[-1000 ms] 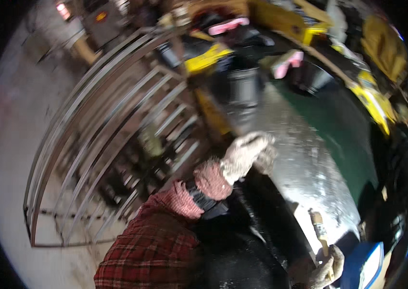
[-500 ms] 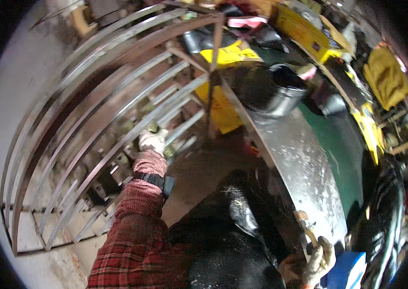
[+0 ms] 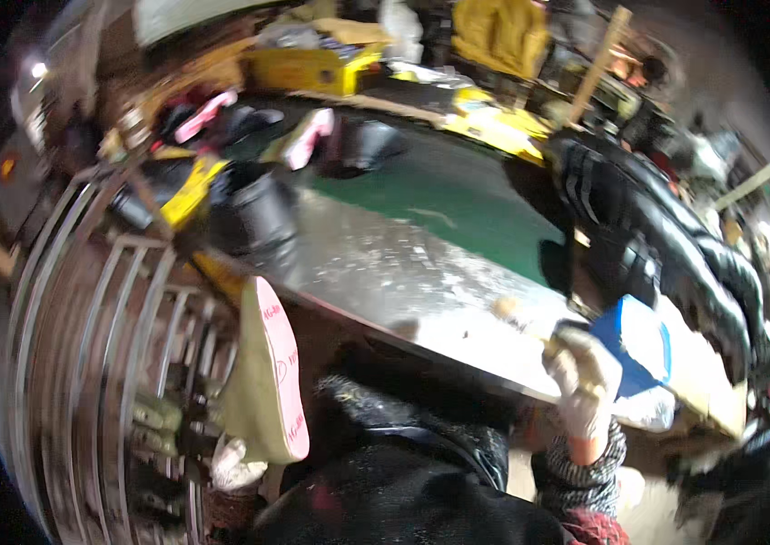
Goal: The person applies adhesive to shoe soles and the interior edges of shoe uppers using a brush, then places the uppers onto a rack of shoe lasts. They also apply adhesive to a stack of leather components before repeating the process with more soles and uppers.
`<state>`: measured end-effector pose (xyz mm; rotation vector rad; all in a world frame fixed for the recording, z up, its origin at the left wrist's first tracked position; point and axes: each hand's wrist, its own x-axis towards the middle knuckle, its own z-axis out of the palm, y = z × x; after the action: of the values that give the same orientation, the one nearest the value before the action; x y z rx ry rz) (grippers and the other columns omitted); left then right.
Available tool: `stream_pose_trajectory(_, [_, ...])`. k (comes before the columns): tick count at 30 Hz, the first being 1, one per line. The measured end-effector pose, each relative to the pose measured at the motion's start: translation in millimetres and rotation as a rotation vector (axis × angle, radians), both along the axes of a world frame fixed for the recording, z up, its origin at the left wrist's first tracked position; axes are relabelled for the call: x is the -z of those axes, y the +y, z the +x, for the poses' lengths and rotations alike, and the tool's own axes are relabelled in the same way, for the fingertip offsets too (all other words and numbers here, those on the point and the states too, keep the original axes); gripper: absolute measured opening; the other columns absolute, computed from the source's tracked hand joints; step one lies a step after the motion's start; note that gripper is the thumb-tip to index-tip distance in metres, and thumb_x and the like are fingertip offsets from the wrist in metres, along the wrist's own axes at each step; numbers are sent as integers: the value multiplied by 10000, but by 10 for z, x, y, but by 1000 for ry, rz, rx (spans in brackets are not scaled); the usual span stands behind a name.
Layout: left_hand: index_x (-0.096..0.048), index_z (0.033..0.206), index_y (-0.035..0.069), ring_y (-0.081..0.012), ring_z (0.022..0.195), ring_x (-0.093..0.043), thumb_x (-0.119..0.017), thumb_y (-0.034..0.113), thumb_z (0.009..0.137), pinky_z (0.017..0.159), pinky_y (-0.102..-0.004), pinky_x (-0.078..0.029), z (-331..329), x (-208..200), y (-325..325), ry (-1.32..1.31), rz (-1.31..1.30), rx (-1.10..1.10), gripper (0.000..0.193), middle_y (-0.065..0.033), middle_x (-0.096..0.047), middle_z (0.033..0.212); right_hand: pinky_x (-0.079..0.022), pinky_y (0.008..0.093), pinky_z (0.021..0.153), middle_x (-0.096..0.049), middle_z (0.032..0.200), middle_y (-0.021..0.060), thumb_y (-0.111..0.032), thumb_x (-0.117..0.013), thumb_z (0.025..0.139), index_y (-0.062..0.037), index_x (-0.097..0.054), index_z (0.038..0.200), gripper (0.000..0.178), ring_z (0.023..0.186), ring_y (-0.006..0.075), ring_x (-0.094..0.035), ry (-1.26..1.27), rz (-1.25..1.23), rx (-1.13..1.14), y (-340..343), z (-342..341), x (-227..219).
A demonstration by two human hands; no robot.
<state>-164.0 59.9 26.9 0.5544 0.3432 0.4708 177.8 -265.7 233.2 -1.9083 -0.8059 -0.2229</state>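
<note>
Cluttered workshop surroundings ring a long worktable [image 3: 421, 272] whose near part is scuffed, shiny metal and whose far part is covered in green. At the lower left, the person's left hand [image 3: 235, 468], in a pale glove, has its fingers closed around the lower end of a shoe sole [image 3: 269, 372] with a pink face and a beige back; the sole stands nearly upright, just off the near left edge of the table and beside a curved metal rack [image 3: 94, 363] of thin bars that fills the left side. At the lower right, the right hand [image 3: 583, 386], also gloved, is closed around a small brush handle [image 3: 530, 327] that pokes toward the table surface, though blur hides exactly how the fingers sit. Just to the right of that hand lies a blue container [image 3: 639, 341] on the near right end of the table. Farther off, a black bucket [image 3: 262, 218] stands at the table's left corner, with pink soles [image 3: 308, 136] and yellow boxes [image 3: 321, 68] scattered along the far side, and a black jacket [image 3: 666, 245] is draped at the right
</note>
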Motion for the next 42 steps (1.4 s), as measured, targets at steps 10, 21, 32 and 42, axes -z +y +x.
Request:
stream_pose_trajectory(10, [-529,1260,-7,-335,1141,-585,-562,307,936,1012,-532,-445,1771,-1263,-577,42,-115,197,452,-184,-599,1238,-402,241,580,-596,729,2,-167,-619,916,19,-664,913,192,659,73,-509,-108,24,728,-1956,772,-241])
stream_pose_trajectory(21, [-507,1310,56,-373,652,-674,-422,617,910,441,-432,-563,1711,-760,-996,148,-497,631,694,-246,-662,996,-351,187,513,-582,674,-20,-137,-624,905,16,-678,928,164,563,39,-458,15,203,572,-2046,492,-239])
stream_pose_trajectory(32, [-476,1354,72,-353,801,-650,-383,595,924,616,-487,-543,1960,-396,-882,145,-517,469,684,-186,-645,1103,-505,265,612,-682,778,97,-178,-649,900,-5,-672,974,190,641,143,-624,249,184,-161,654,769,617])
stream_pose_trajectory(42, [-435,1390,67,-334,979,-624,-357,539,968,786,-483,-531,1857,-446,-846,129,-548,445,638,-184,-595,1215,-500,273,593,-657,715,71,-106,-622,873,13,-674,836,135,666,137,-623,267,65,-363,458,358,163])
